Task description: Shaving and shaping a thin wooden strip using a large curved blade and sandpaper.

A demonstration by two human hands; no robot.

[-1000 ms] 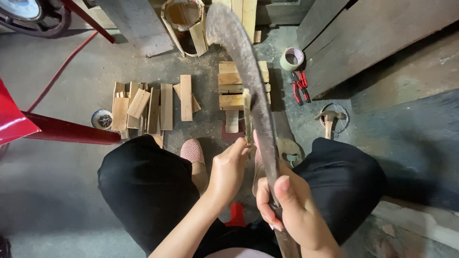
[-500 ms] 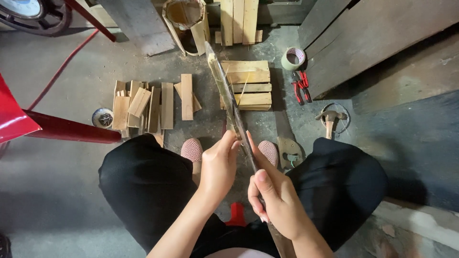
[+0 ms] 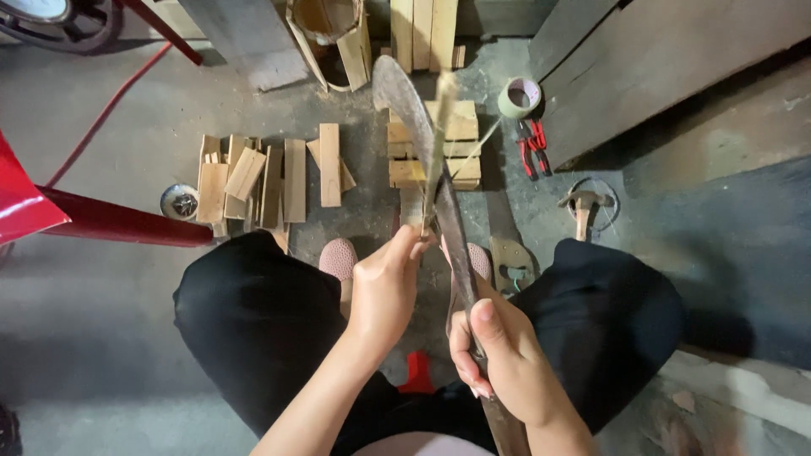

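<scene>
The right hand (image 3: pixel 505 359) has a clenched grip on the long blade (image 3: pixel 431 169), thumb lying along it. The left hand (image 3: pixel 387 287) pinches a thin wood strip (image 3: pixel 440 143) against the blade's edge.

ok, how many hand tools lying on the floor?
2 clearly: red-handled pliers beside the tape roll, and a wooden-handled hammer by the person's right knee. Others may be hidden behind legs.

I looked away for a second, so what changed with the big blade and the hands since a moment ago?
The long blade turned from flat-on to nearly edge-on and tipped left, its tip now left of the stacked wood blocks. A thin bamboo strip now shows along it. The right hand and left hand kept their grips. Floor items stayed.
</scene>
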